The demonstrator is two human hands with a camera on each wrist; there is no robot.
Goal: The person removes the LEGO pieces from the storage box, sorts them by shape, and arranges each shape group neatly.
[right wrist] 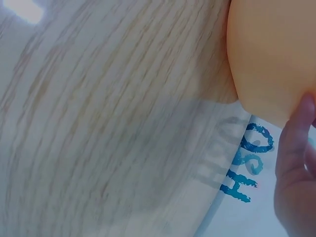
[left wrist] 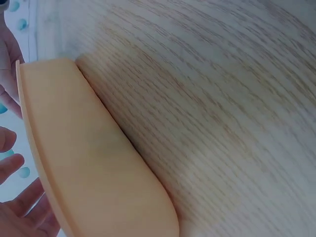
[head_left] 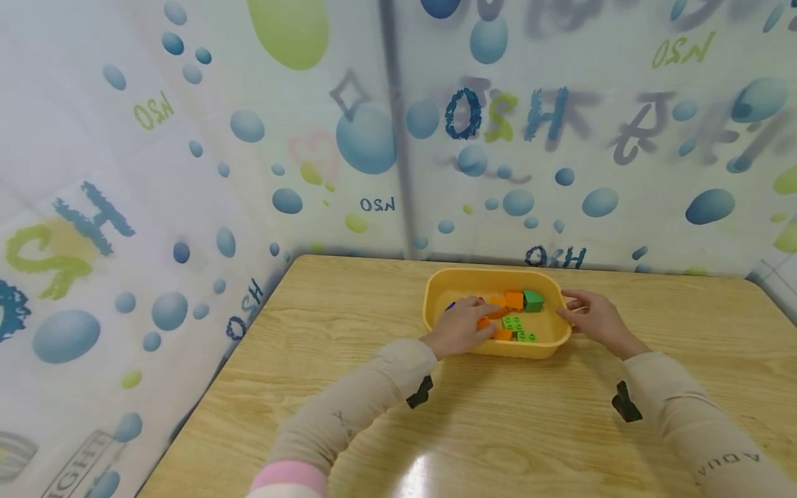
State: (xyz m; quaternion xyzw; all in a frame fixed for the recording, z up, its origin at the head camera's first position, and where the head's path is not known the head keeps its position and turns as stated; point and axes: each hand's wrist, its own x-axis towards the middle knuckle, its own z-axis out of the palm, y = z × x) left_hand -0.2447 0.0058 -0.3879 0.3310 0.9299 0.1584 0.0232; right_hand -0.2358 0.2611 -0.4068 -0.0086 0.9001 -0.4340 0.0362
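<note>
A yellow plastic tub (head_left: 535, 351) stands on the wooden table and holds toy building bricks. My left hand (head_left: 459, 326) reaches over the tub's near left rim, its fingers spread loosely among the bricks. In the left wrist view those fingers (left wrist: 30, 207) show just past the tub wall (left wrist: 98, 148). My right hand (head_left: 594, 319) holds the tub's right rim; in the right wrist view its finger (right wrist: 295, 133) lies against the outer wall. Inside are an orange brick (head_left: 514, 300), a dark green brick (head_left: 533, 301) and light green studded bricks (head_left: 512, 324). My left hand partly hides other bricks.
The wooden table (head_left: 349, 304) extends around the tub on both sides and in front. Behind it hangs a white curtain (head_left: 529, 207) printed with blue and green drops and letters. Black straps (head_left: 420, 392) hang under both sleeves.
</note>
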